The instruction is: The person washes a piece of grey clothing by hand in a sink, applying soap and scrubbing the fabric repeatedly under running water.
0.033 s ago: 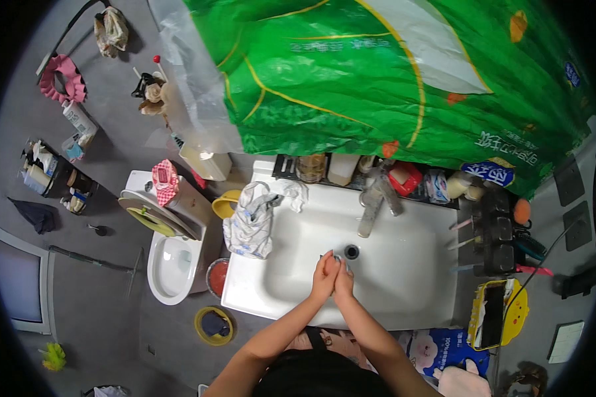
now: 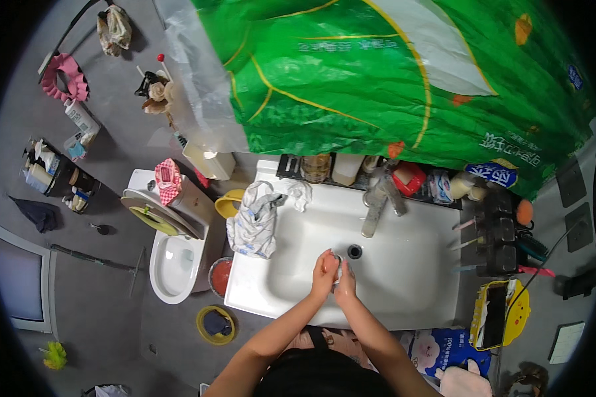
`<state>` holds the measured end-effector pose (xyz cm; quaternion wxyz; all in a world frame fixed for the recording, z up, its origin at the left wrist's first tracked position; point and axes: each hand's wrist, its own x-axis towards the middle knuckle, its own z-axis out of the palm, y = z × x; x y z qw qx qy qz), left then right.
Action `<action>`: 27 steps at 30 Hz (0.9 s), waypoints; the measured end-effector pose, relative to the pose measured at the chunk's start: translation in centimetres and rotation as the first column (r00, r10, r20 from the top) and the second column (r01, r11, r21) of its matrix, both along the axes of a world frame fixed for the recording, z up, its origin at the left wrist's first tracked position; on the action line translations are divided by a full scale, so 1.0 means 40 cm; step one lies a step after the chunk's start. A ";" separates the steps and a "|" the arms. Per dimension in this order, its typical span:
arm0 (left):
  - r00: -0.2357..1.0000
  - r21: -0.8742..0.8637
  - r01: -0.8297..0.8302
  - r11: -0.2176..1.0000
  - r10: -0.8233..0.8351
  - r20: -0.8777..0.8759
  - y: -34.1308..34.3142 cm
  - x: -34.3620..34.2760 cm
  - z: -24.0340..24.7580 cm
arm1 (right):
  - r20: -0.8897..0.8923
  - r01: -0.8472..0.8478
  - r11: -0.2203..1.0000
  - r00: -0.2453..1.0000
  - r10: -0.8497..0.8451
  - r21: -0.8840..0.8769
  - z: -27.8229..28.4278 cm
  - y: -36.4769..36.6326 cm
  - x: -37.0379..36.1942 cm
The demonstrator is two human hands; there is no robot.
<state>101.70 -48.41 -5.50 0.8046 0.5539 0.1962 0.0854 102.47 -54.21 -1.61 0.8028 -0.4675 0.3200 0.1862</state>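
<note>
Both my hands are close together over the white sink basin [image 2: 404,291], just left of the dark drain [image 2: 354,252]. The fingers of my left hand [image 2: 323,272] curl inward. My right hand [image 2: 344,283] is closed beside it. Between them shows a small whitish-grey thing [image 2: 339,268], mostly hidden by the fingers; its kind cannot be made out. Beyond the hands, a metal faucet [image 2: 371,218] reaches over the basin, and no water stream is visible. A crumpled white patterned cloth [image 2: 253,228] lies on the sink's left rim.
Bottles [image 2: 316,167] and a red container [image 2: 407,177] line the ledge behind the sink. A large green plastic package [image 2: 338,86] hangs above. Toothbrushes in a black holder [image 2: 496,231] and a yellow basket [image 2: 483,317] are at right. The toilet [image 2: 172,268] stands left.
My hands have parted a little, so more of the whitish-grey thing shows between them. The whole view has shifted slightly.
</note>
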 end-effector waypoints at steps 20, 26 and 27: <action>0.993 0.985 -0.065 0.157 0.107 0.048 0.575 0.067 0.003 | 0.096 -0.018 0.926 0.995 -0.020 0.376 -0.047 0.073 0.063; 0.967 0.936 -0.255 0.244 0.040 0.253 0.491 0.058 0.054 | 0.240 -0.245 0.944 0.952 0.191 0.219 -0.003 0.035 0.071; 0.980 0.882 -0.135 0.451 -0.073 0.187 0.454 0.057 0.073 | 0.239 -0.306 0.934 0.936 0.260 0.182 0.011 0.031 0.075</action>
